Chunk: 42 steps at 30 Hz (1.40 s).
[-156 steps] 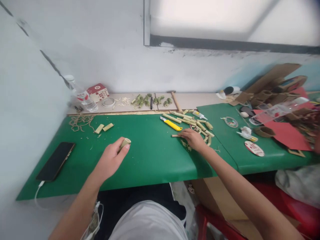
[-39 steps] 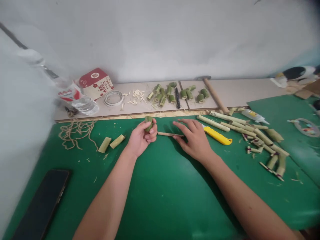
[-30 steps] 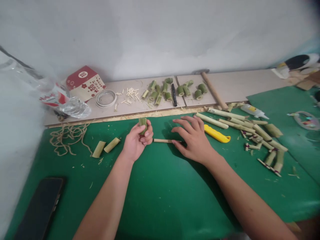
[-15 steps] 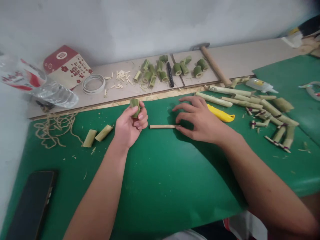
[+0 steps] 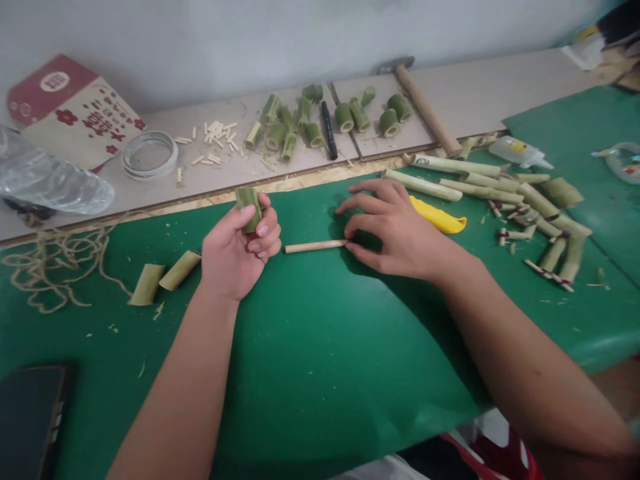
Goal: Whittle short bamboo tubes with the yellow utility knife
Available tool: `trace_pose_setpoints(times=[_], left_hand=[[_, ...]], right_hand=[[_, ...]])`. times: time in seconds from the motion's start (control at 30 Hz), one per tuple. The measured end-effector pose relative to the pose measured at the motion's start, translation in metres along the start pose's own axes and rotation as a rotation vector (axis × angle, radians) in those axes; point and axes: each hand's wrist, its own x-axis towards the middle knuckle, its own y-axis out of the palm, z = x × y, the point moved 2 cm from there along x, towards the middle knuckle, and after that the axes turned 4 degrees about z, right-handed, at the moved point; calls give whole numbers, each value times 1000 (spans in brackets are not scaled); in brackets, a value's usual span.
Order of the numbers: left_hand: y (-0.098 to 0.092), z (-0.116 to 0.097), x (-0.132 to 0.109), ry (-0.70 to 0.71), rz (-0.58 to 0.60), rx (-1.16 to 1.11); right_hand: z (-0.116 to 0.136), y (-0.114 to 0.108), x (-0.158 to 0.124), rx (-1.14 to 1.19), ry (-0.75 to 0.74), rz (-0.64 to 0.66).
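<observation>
At the middle of the green table mat (image 5: 320, 347), a short green bamboo tube section (image 5: 249, 208) stands upright in the left hand (image 5: 233, 257). The thumb and curled fingers are closed around its lower part, holding it just above the mat. Just to its right, a thin pale bamboo stick (image 5: 315, 246) lies flat on the mat. The right hand (image 5: 400, 233) rests palm down at the stick's right end, fingers loosely spread. Thumb and a fingertip meet that end, but I cannot tell whether they pinch it.

A yellow utility knife (image 5: 443, 220) lies behind the right hand, partly hidden by it. Beyond the knife are long pale-green bamboo stalks (image 5: 453, 167) and shorter cut pieces. Left of the left hand lie two split bamboo halves (image 5: 163, 280), with tangled tan twine (image 5: 55, 257) further left. On the pale board along the wall are cut green bamboo rings (image 5: 300, 123), a black marker (image 5: 328, 130), a wooden-handled hammer (image 5: 425, 107) and a clear tape roll (image 5: 149, 153).
</observation>
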Motion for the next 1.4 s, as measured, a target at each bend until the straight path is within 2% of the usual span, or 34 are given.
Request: trace_pose_setpoints(times=[0.23, 0.5, 0.77, 0.9, 1.1, 1.2, 1.27, 1.4], left_hand=[[0, 0, 0, 18, 17, 23], [2, -1, 0, 21, -2, 15], [1, 0, 0, 18, -11, 5], [0, -1, 0, 10, -1, -17], [-9, -9, -2, 59, -7, -130], [-12, -11, -2, 92, -3, -192], [-13, -12, -2, 108, -12, -209], [-13, -10, -1, 113, -22, -200]], right_hand=[[1, 0, 1, 3, 0, 3], [-14, -12, -6, 7, 57, 26], [-13, -4, -4, 42, 60, 29], [-14, -6, -2, 141, 78, 7], [-30, -15, -7, 395, 206, -175], [-34, -19, -8, 354, 234, -210], [-31, -23, -8, 334, 251, -217], [-23, -23, -7, 589, 310, -162]])
